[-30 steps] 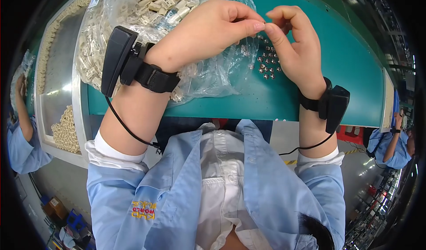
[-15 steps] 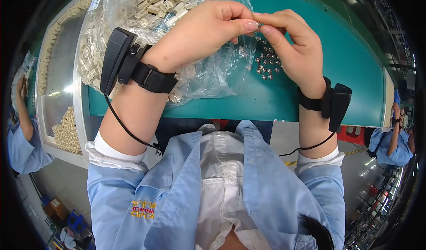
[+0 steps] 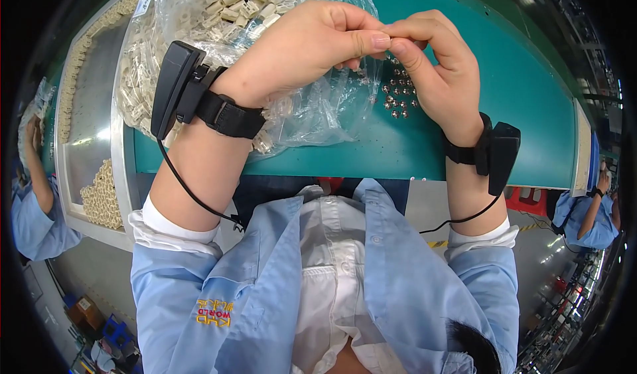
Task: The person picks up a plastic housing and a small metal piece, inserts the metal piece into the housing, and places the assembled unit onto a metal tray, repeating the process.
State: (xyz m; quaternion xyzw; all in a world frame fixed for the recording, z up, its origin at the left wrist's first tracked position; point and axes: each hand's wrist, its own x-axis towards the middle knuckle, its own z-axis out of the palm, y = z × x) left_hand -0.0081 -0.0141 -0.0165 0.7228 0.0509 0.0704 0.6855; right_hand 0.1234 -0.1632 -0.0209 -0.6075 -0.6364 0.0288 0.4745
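Above the green table [image 3: 478,148], the fingertips of my two hands meet. My left hand [image 3: 332,39] is closed, thumb and forefinger pinched together. Thumb and forefinger of my right hand [image 3: 434,65] press in from the other side at the same spot. Whatever lies between the fingertips is hidden by them. Small shiny metal pieces [image 3: 396,98] are scattered on the table just below the hands, partly covered by the right hand. Under my left forearm spreads a clear plastic bag [image 3: 332,118] full of cream-coloured plastic parts [image 3: 242,2].
On the left stands a metal-edged tray [image 3: 119,142] with a heap of small cream parts [image 3: 103,195]. A person in blue [image 3: 40,208] is at the far left, another person [image 3: 587,218] at the far right. A red stool [image 3: 527,200] stands beyond the table's near edge.
A bit of shiny metal that showed between the fingertips is now covered. My left thumb has straightened slightly towards the right hand, and the fingertips are closer together.
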